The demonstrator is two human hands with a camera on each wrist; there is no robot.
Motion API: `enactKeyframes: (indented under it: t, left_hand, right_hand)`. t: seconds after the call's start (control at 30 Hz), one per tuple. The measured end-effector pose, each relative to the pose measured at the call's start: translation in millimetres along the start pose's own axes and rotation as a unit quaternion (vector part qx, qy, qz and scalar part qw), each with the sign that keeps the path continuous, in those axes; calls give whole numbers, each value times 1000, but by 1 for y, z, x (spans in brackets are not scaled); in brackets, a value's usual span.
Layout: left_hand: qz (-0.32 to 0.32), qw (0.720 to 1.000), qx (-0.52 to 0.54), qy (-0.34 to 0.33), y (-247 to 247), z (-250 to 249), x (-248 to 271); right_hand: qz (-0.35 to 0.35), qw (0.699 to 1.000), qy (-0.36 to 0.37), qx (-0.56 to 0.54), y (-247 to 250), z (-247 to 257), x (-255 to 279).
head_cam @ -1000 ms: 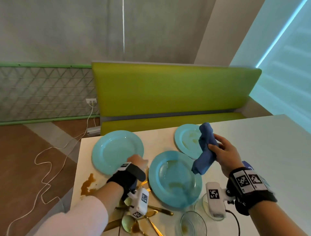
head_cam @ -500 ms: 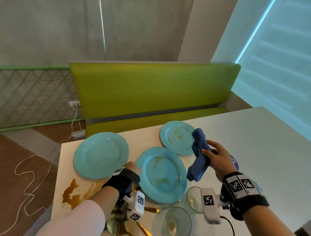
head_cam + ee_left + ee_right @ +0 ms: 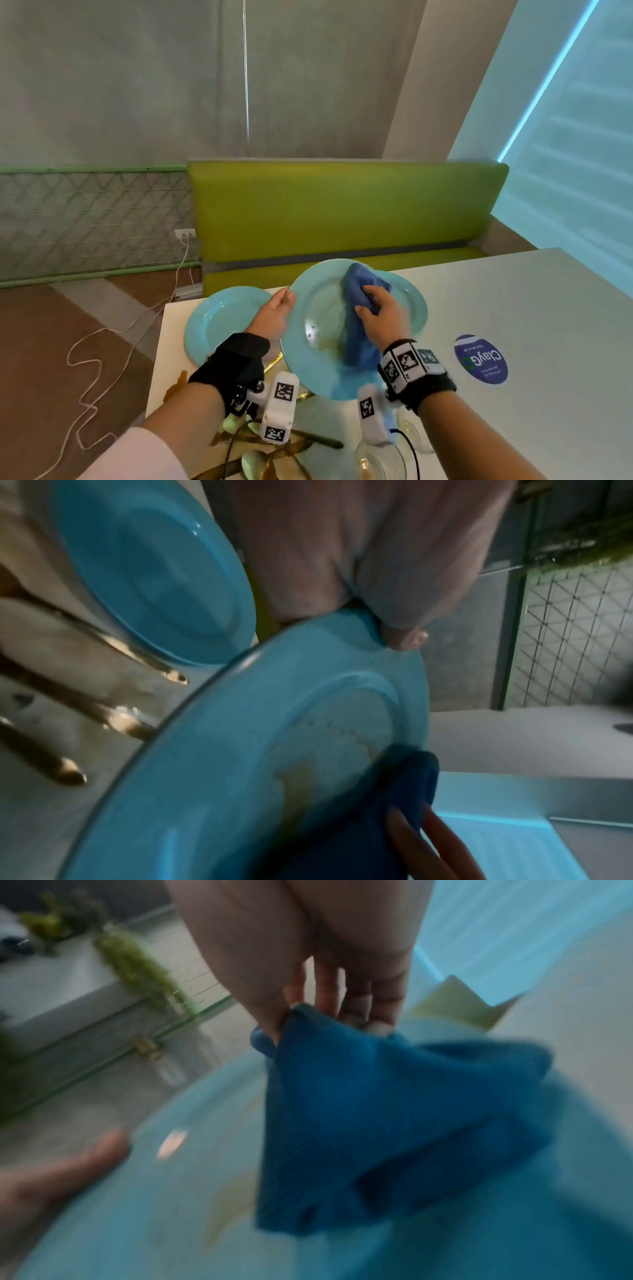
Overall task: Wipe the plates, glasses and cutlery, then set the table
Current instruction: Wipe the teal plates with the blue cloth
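My left hand (image 3: pixel 281 303) grips the left rim of a light-blue plate (image 3: pixel 317 363), which is lifted off the table and tilted toward me. The thumb lies over that rim (image 3: pixel 404 634). A yellowish smear shows near the plate's middle. My right hand (image 3: pixel 372 306) holds a bunched blue cloth (image 3: pixel 359 301) and presses it against the plate's face (image 3: pixel 130 1218). The cloth (image 3: pixel 377 1123) hangs from the fingers (image 3: pixel 342 993). A second plate (image 3: pixel 219 318) lies flat at the left, a third plate (image 3: pixel 412 301) sits behind my right hand.
Gold cutlery (image 3: pixel 274 455) and two glasses (image 3: pixel 380 460) lie near the white table's (image 3: pixel 548 342) front edge, under my wrists. A brown spill (image 3: pixel 174 387) marks the left edge. A blue round sticker (image 3: pixel 481 358) is at the right. A green bench (image 3: pixel 342 212) stands behind the table.
My left hand has taken the middle plate by its rim and raised it. My right hand has brought the cloth from the air onto the plate's face.
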State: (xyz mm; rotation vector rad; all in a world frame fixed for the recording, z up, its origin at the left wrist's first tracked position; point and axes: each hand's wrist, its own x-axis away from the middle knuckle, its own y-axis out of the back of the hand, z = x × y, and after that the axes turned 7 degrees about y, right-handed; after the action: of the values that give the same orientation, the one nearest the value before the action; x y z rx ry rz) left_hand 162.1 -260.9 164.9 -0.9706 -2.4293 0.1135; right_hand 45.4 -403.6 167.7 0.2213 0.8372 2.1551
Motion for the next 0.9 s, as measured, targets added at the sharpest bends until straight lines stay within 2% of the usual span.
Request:
enactKeyframes:
  t: [0.07, 0.17, 0.27, 0.3, 0.37, 0.47, 0.53, 0.6, 0.7, 0.8, 0.9]
  left_hand:
    - [11, 999, 28, -22, -7, -3, 6]
    - [-16, 995, 78, -61, -7, -10, 13]
    - [-58, 991, 103, -66, 10, -19, 18]
    - [-64, 991, 99, -61, 19, -19, 19]
    - [-50, 994, 82, -53, 32, -19, 23]
    - [4, 997, 66, -42, 36, -19, 32]
    - [40, 996, 67, -43, 30, -18, 38]
    - [53, 995, 66, -48, 22, -16, 40]
    - [39, 994, 79, -69, 13, -17, 44]
    - [-5, 990, 113, -87, 15, -24, 46]
    - [-19, 992, 98, -79, 28, -26, 50]
  right_hand:
    - [-4, 995, 86, 45, -20, 20, 6]
    - [20, 970, 239, 36, -49, 39, 32]
    - [85, 940, 320, 80, -56, 23, 59]
    - [96, 932, 335, 101, -50, 12, 63]
    - [75, 931, 330, 136, -32, -11, 58]
    - [-5, 964, 227, 137, -6, -19, 25]
    - [-62, 971, 193, 126, 0, 1, 5]
    - [-81, 963, 228, 115, -6, 30, 1]
    - [-43, 933, 341, 102, -31, 58, 26]
    - [17, 902, 415, 119, -52, 42, 64]
    - [73, 884, 427, 174, -44, 11, 77]
